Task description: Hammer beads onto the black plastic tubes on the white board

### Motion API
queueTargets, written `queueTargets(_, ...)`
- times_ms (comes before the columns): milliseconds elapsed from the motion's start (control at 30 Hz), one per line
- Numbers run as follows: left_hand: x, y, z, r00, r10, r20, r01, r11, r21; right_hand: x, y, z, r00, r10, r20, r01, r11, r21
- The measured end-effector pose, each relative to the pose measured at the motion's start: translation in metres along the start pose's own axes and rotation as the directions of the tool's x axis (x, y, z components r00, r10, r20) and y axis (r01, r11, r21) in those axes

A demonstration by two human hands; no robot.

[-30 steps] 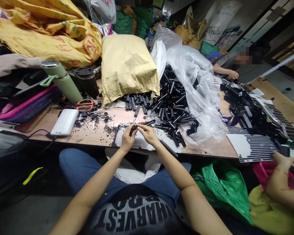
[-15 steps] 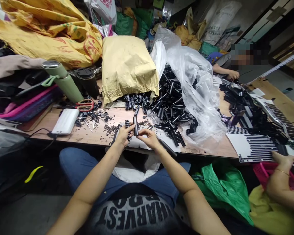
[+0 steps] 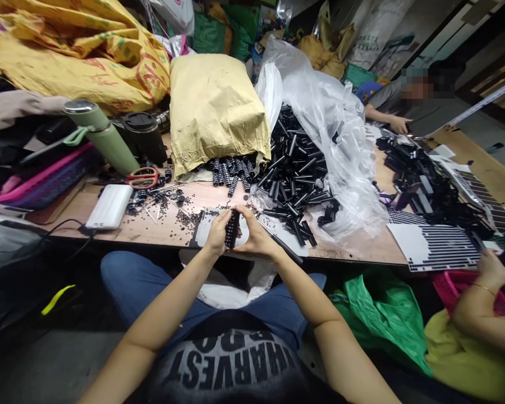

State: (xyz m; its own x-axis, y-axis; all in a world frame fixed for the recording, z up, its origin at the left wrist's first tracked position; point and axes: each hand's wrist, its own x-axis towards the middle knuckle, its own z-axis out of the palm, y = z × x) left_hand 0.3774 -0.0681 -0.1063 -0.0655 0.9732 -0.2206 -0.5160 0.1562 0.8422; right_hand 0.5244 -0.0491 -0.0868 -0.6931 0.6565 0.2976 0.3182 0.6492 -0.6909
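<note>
While the fingers of the left hand [image 3: 217,233] grasp a black, pale-dotted piece [image 3: 232,230] along one side, those of the right hand [image 3: 260,235] clasp it near both ends, holding it above the bench's [image 3: 149,235] near edge, in front of the yellow sack [image 3: 219,109] and beside a heap of black tubes [image 3: 294,177].

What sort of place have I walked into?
Probably a small workshop for handwork: black tubes lie heaped on a wooden table, small dark pieces are scattered nearby, and another person's hand shows at the far right.
</note>
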Motion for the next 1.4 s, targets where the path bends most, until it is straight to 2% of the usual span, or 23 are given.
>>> queueTargets(200,-0.007,0.004,0.014,0.994,-0.076,-0.084,0.077,0.997,0.005,-0.002,-0.004,0.004,0.998,0.059,-0.03,-0.06,0.997,-0.038)
queueTargets(267,-0.005,0.002,0.011,0.991,-0.112,-0.077,0.113,0.994,0.012,-0.004,-0.003,0.005,0.995,0.096,-0.013,-0.097,0.994,-0.044)
queueTargets(367,0.001,-0.008,0.001,0.983,-0.185,-0.011,0.185,0.982,0.043,-0.007,0.004,0.01,0.986,0.165,-0.025,-0.166,0.985,-0.048)
queueTargets(433,0.004,-0.019,-0.006,0.99,-0.136,0.023,0.131,0.978,0.161,-0.01,0.012,0.018,0.98,0.19,-0.059,-0.193,0.98,-0.052)
queueTargets(467,0.004,-0.026,-0.01,0.998,-0.054,0.03,0.044,0.96,0.276,-0.012,0.017,0.023,0.977,0.201,-0.077,-0.206,0.977,-0.057)
queueTargets(500,0.004,-0.033,-0.012,0.997,0.06,0.045,-0.073,0.904,0.421,-0.013,0.022,0.029,0.972,0.214,-0.094,-0.221,0.973,-0.064)
queueTargets(533,0.004,-0.041,-0.015,0.98,0.184,0.079,-0.196,0.797,0.572,-0.015,0.026,0.035,0.967,0.231,-0.109,-0.24,0.968,-0.076)
queueTargets(600,0.004,-0.055,-0.019,0.913,0.352,0.206,-0.367,0.49,0.791,-0.02,0.033,0.043,0.957,0.264,-0.119,-0.277,0.953,-0.12)
queueTargets(633,0.004,-0.061,-0.021,0.883,0.377,0.278,-0.413,0.346,0.843,-0.024,0.035,0.044,0.954,0.277,-0.116,-0.293,0.944,-0.155)
queueTargets(700,0.005,-0.068,-0.027,0.848,0.345,0.403,-0.469,0.131,0.874,-0.036,0.037,0.038,0.934,0.329,-0.138,-0.354,0.898,-0.261)
queueTargets(733,0.005,-0.068,-0.031,0.835,0.311,0.454,-0.49,0.047,0.87,-0.044,0.037,0.032,0.907,0.38,-0.178,-0.419,0.846,-0.329)
queueTargets(767,0.006,-0.067,-0.035,0.822,0.276,0.498,-0.511,-0.029,0.859,-0.053,0.036,0.023,0.865,0.446,-0.232,-0.502,0.768,-0.398)
queueTargets(833,0.006,-0.06,-0.043,0.796,0.22,0.564,-0.544,-0.151,0.825,-0.069,0.034,0.004,0.749,0.577,-0.326,-0.654,0.568,-0.499)
queueTargets(867,0.005,-0.056,-0.046,0.784,0.205,0.585,-0.555,-0.191,0.81,-0.076,0.032,-0.004,0.699,0.627,-0.343,-0.697,0.492,-0.522)
queueTargets(900,0.005,-0.053,-0.049,0.776,0.197,0.6,-0.563,-0.214,0.798,-0.081,0.029,-0.011,0.669,0.664,-0.335,-0.718,0.457,-0.525)
queueTargets(933,0.004,-0.049,-0.051,0.769,0.196,0.608,-0.569,-0.223,0.791,-0.085,0.026,-0.014,0.657,0.684,-0.317,-0.727,0.464,-0.507)
queueTargets(1067,0.003,-0.046,-0.054,0.764,0.198,0.614,-0.573,-0.23,0.787,-0.087,0.006,-0.007,0.692,0.653,-0.307,-0.72,0.598,-0.351)
queueTargets(1133,0.002,-0.05,-0.053,0.77,0.187,0.61,-0.563,-0.251,0.787,-0.085,-0.002,0.001,0.689,0.681,-0.247,-0.717,0.594,-0.365)
queueTargets(1233,-0.002,-0.059,-0.046,0.793,0.168,0.586,-0.53,-0.285,0.799,-0.081,-0.013,0.003,0.652,0.746,-0.137,-0.725,0.559,-0.402)
queueTargets(1300,-0.008,-0.066,-0.037,0.809,0.174,0.562,-0.495,-0.315,0.81,-0.076,-0.022,0.001,0.68,0.713,-0.173,-0.72,0.604,-0.341)
queueTargets(1400,-0.016,-0.077,-0.024,0.825,0.182,0.534,-0.452,-0.353,0.819,-0.064,-0.037,0.007,0.764,0.6,-0.239,-0.645,0.729,-0.231)
